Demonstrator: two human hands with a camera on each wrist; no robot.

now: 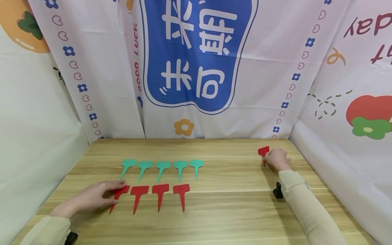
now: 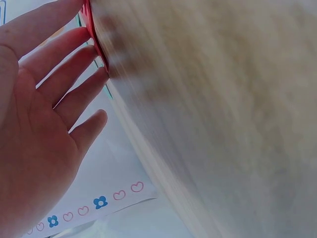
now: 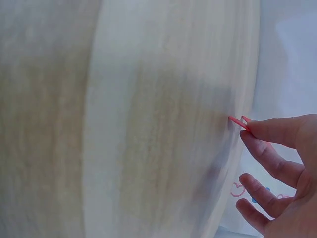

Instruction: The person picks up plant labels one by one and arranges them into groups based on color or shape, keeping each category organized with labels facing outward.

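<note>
At the far right of the table, my right hand [image 1: 277, 158] pinches a red T-shaped plant label [image 1: 263, 151] between thumb and fingers. The right wrist view shows this label's red tip [image 3: 238, 122] at the fingertips, the other fingers being loosely bent. My left hand [image 1: 95, 196] touches the leftmost red plant label [image 1: 121, 191] of the front row; in the left wrist view the hand [image 2: 54, 109] has its fingers stretched out. To the right of it lie more red labels [image 1: 160, 189], spaced apart. Behind them runs a row of several green plant labels [image 1: 163, 165], stems toward me.
The wooden table [image 1: 226, 217] is bounded by a printed white cloth [image 1: 263, 81] at the back and white cloth on both sides. Black wrist straps [image 1: 278, 191] show under the sleeves.
</note>
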